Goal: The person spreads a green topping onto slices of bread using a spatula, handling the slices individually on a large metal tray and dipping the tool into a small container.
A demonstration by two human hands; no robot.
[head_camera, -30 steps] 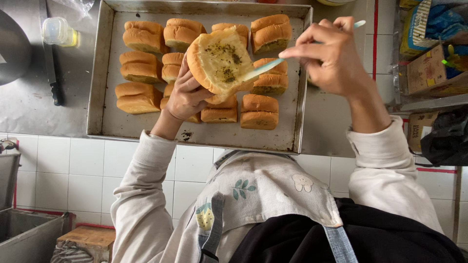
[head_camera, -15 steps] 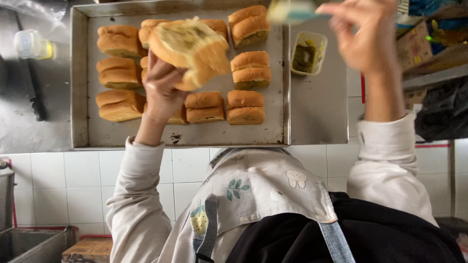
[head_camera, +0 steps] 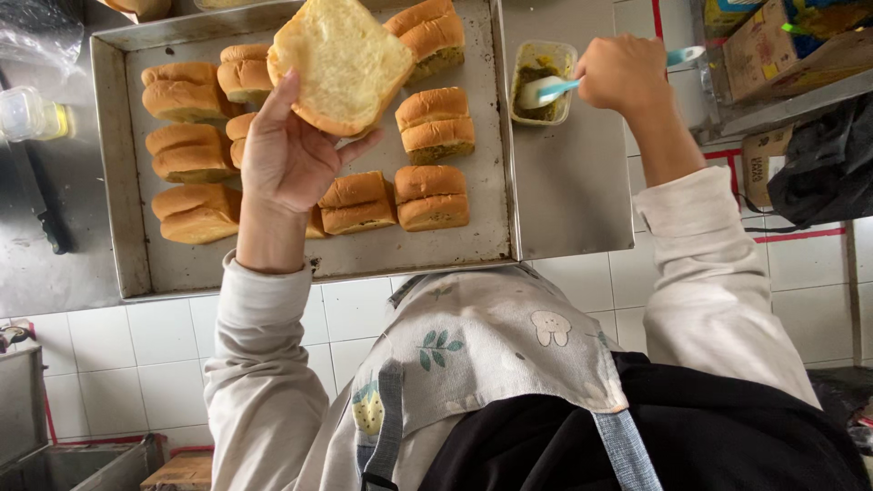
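Inspector A: Nearest, the left hand [head_camera: 289,159] grips an opened bun half [head_camera: 341,62] above the metal tray [head_camera: 114,182] of filled buns [head_camera: 432,195].

Inspector B: Farther right, the right hand [head_camera: 626,73] pinches a pale spatula [head_camera: 548,89] inside the tub of green spread [head_camera: 542,80]. Judged step: loading spread; next, carrying it to the bare crumb.
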